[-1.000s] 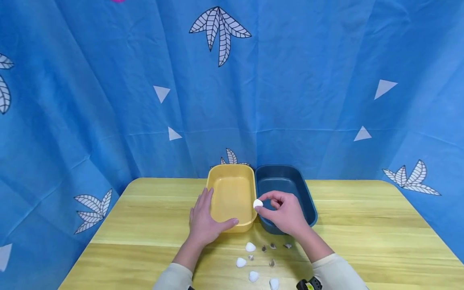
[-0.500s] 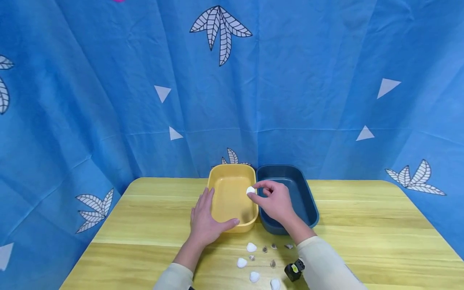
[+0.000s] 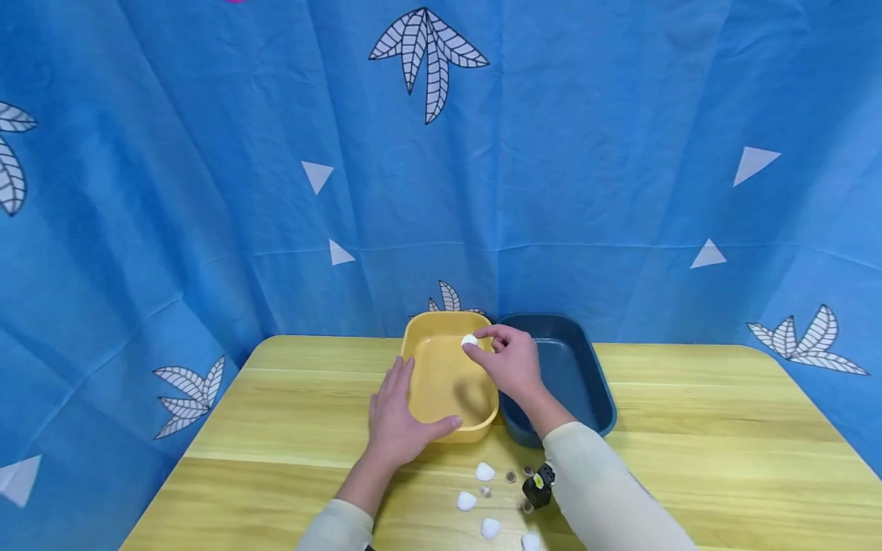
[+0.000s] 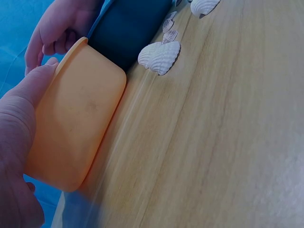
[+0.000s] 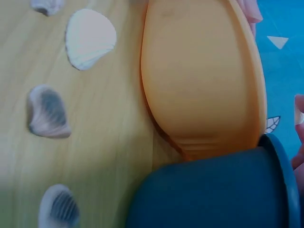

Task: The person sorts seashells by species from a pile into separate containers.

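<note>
My right hand [image 3: 513,360] pinches a white seashell [image 3: 469,341] between thumb and forefinger, over the right rim of the yellow bin [image 3: 468,434]. My left hand [image 3: 400,421] rests on that bin, fingers straight along its left side and thumb [image 4: 40,78] over the near rim. A dark blue bin [image 3: 572,383] stands close against the yellow one on the right, partly behind my right forearm. On the table in front lie several white seashells [image 3: 466,501] and several small brownish shells [image 3: 511,476], some hidden behind the right wrist camera.
The wooden table [image 3: 689,428] extends to both sides of the bins. A blue curtain [image 3: 606,191] with white leaf prints hangs right behind its back edge. A black wrist camera [image 3: 539,486] on my right sleeve hangs above the small shells.
My right hand has carried the white seashell up and left, from the gap between the bins to over the yellow bin's far right part. The left hand stays on the bin.
</note>
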Motion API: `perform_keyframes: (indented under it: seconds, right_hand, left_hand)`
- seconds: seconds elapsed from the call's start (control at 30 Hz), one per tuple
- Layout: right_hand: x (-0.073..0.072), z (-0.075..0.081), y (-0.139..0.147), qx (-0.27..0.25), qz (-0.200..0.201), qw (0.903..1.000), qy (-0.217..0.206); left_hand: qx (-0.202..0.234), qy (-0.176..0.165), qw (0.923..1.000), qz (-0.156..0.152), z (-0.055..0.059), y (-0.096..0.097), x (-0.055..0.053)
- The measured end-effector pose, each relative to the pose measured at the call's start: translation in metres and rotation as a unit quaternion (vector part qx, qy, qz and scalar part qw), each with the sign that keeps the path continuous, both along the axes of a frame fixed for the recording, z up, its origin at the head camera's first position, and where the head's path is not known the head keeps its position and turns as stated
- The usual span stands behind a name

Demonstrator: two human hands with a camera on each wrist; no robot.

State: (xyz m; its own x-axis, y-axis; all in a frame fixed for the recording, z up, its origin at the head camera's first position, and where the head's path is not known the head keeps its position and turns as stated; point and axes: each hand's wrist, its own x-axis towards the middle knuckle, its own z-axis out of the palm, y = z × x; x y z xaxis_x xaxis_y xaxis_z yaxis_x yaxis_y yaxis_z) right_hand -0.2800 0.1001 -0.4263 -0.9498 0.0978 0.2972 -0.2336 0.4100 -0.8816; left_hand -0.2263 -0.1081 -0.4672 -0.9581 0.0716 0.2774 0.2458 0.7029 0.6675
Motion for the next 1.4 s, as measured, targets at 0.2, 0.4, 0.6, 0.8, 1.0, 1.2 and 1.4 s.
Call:
perform_keyframes:
  seconds: [0.2,0.4,0.6,0.8,1.0,1.2,1.4]
  right_hand:
    - [-0.007,-0.004,-0.003,-0.01,-0.014,0.9996,-0.022]
    - [-0.01,-0.012,-0.004,-0.017,-0.015,0.9986,-0.047]
    - [-0.014,-0.016,-0.005,-0.008,-0.018,0.9988,-0.046]
    - [-0.017,-0.013,-0.005,-0.006,-0.014,0.9989,-0.045]
    - [-0.018,-0.013,-0.005,-0.007,-0.017,0.9982,-0.056]
    - [-0.018,-0.014,-0.005,-0.008,-0.015,0.9978,-0.064]
    - [-0.017,-0.016,-0.004,-0.018,-0.015,0.9974,-0.068]
  left_hand:
    - [-0.002,-0.001,1.0,-0.002,0.0,0.002,0.003]
    - [0.001,-0.005,1.0,-0.003,-0.001,0.002,0.003]
    - [0.005,-0.009,0.9999,-0.004,0.002,0.001,0.003]
    - [0.005,-0.011,0.9999,-0.002,0.004,0.001,0.002]
    - [0.004,-0.01,0.9999,-0.005,0.006,0.0,0.001]
    - [0.006,-0.009,0.9999,-0.008,0.005,-0.001,0.002]
    - [0.003,-0.016,0.9999,-0.005,0.003,0.0,0.003]
